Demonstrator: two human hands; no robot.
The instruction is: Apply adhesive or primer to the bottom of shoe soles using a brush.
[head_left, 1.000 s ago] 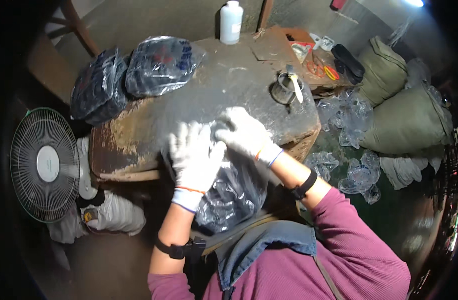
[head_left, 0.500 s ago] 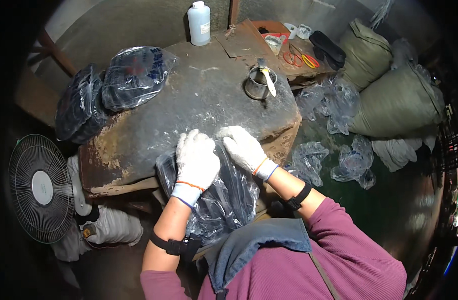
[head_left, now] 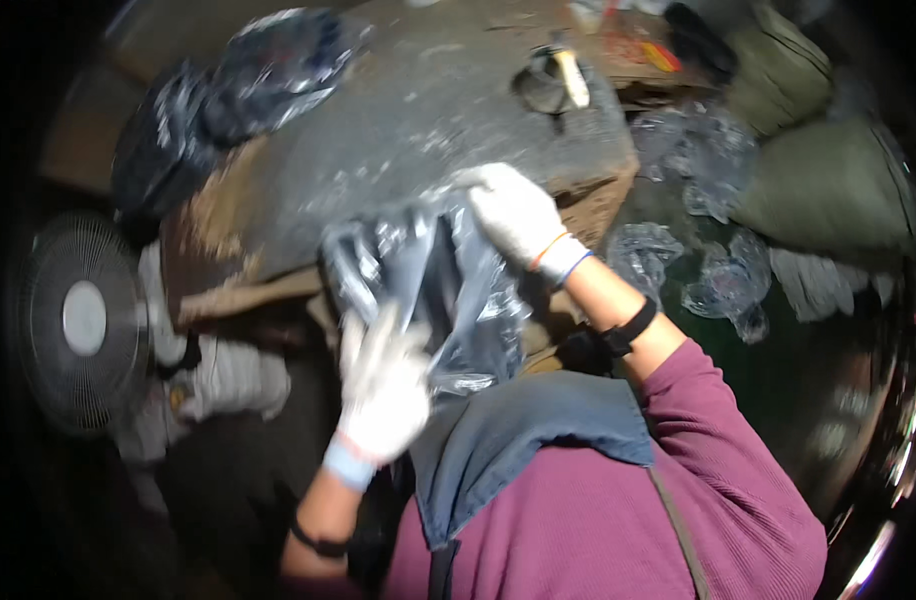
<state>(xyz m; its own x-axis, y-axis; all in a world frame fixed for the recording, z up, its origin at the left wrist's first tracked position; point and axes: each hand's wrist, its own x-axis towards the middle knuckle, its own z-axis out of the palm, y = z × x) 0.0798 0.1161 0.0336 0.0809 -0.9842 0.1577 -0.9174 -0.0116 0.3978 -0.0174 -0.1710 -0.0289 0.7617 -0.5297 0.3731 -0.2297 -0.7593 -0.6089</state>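
A clear plastic bag (head_left: 430,265) with dark contents hangs over the table's near edge, its lower part by my apron. My right hand (head_left: 516,212), in a white knit glove, closes its fingers on the bag's upper right corner. Lower and to the left, my gloved left hand (head_left: 383,390) is blurred by motion. Its fingers look stretched and apart, near the bag's lower left side, and nothing shows in them. Whether its fingertips touch the bag, I cannot tell.
On the worn table (head_left: 378,150), filled bags (head_left: 268,75) lie at the far left. A metal cup (head_left: 543,90) with a brush (head_left: 572,78) stands at the far right. A fan (head_left: 83,318) stands left; loose plastic bags (head_left: 728,285) and stuffed sacks (head_left: 828,190) lie right.
My left hand has left the bag's top and come down toward me. My right hand stays at the bag's upper right edge. The view has tipped, so the table sits higher.
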